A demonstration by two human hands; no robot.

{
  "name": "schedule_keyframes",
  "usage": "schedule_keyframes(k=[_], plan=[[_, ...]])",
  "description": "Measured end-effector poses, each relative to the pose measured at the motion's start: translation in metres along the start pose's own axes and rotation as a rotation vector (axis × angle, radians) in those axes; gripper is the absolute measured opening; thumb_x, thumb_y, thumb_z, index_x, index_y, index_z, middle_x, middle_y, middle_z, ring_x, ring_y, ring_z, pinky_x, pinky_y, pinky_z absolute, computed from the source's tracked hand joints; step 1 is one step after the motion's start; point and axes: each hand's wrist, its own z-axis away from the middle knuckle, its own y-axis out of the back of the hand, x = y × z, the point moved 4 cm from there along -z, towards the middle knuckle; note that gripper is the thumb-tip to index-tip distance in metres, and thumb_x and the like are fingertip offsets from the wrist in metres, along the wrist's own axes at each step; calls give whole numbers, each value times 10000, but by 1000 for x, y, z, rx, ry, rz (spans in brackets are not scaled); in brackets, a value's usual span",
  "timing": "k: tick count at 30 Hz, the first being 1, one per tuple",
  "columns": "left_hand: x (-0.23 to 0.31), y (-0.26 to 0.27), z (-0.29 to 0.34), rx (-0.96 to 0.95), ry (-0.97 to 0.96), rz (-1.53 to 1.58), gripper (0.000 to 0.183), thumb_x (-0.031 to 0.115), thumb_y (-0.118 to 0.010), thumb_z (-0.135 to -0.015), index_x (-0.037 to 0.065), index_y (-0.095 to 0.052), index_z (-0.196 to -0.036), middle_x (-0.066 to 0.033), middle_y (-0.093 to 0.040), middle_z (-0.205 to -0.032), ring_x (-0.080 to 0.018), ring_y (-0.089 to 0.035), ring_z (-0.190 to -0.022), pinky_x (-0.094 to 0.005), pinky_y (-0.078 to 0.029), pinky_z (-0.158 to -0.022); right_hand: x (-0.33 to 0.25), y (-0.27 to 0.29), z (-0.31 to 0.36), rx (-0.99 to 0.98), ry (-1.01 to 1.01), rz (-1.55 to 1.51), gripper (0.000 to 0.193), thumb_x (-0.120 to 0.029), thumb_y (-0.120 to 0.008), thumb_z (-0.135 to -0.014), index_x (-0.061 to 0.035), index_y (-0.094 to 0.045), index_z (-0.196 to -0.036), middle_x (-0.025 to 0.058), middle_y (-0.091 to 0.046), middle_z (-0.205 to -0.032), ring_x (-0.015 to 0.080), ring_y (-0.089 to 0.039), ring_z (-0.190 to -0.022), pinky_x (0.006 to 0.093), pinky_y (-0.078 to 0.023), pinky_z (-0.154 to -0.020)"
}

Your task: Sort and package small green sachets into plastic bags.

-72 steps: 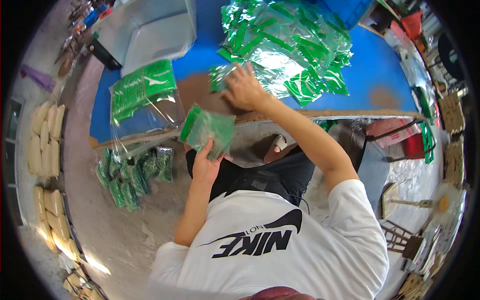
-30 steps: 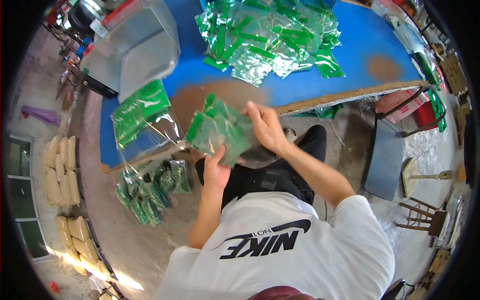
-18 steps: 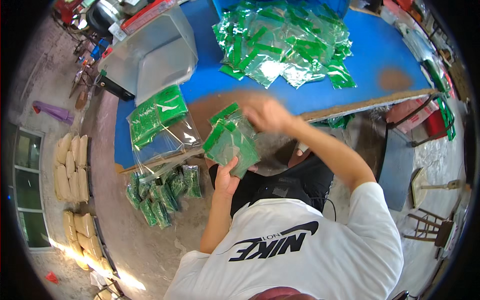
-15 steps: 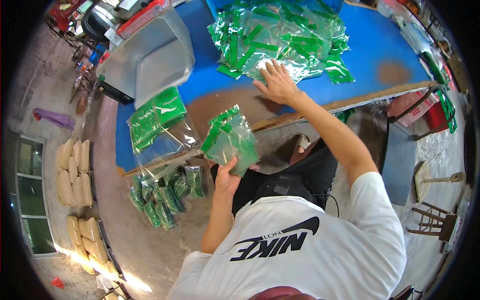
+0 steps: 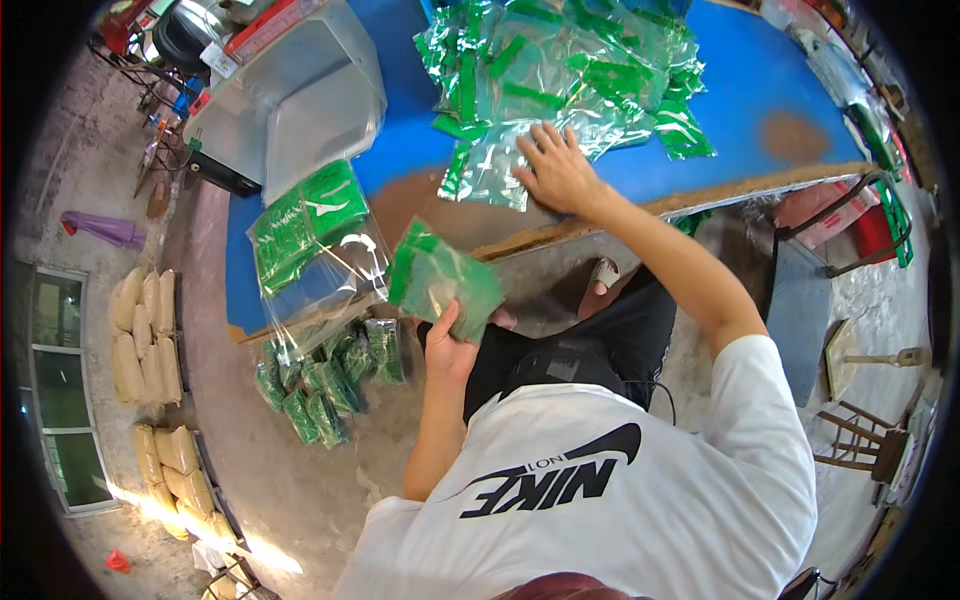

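My left hand grips a small stack of clear plastic bags with green bands, thumb on top, held over my lap. Flat on the blue table lies my right hand, fingers spread. Its fingertips touch a clear, green-edged bag at the near side of a wide, loose pile of similar bags. To the left, a large clear bag lies at the table edge with neat stacks of green packets in it.
A translucent plastic bin lies tipped on the table's left end. Several filled green packs rest on the floor below. The table's front edge is worn. A blue-grey bench and a wooden stool stand at right.
My right hand has drawn a bag out from the pile toward the table's near edge. The stack in my left hand has shifted slightly left and turned.
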Motion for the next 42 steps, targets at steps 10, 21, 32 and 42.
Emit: schedule_keyframes(k=[10,21,32,42], plan=[[3,-21,6,116,-95,-60,417,154,-595,-992,-10,-482,-1358,-162,-625,-1267,-336,-627,-1150,-507,-556,-874,-90,50,44,-122,147,-548,257,-215,-574,-980,0,-590,-1118,201,-591,-1211,402,-564,-1140,473,-457,-984],[0,-4,17,102,-17,-88,464,65,-565,-971,-19,-433,-1407,-175,-544,-1391,-350,-546,-1273,-533,-456,-1081,-82,-2,-64,125,84,-529,366,-339,-541,-994,1,-621,-1105,213,-632,-1185,400,-611,-1068,470,-480,-948],[35,65,65,48,25,-144,659,23,-748,-807,38,-471,-1404,-109,-592,-1336,-304,-559,-1263,-499,-429,-1108,-149,27,39,-106,315,-519,683,-300,-807,-748,-37,-555,-1326,133,-571,-1187,331,-544,-1154,446,-430,-1002],[25,35,34,-207,70,53,576,132,-780,-821,46,-555,-1345,-119,-608,-1339,-293,-552,-1273,-467,-430,-1102,-142,25,65,261,-747,-1788,254,-5,-661,-919,-54,-528,-1130,51,-658,-1008,172,-652,-913,309,-532,-778]])
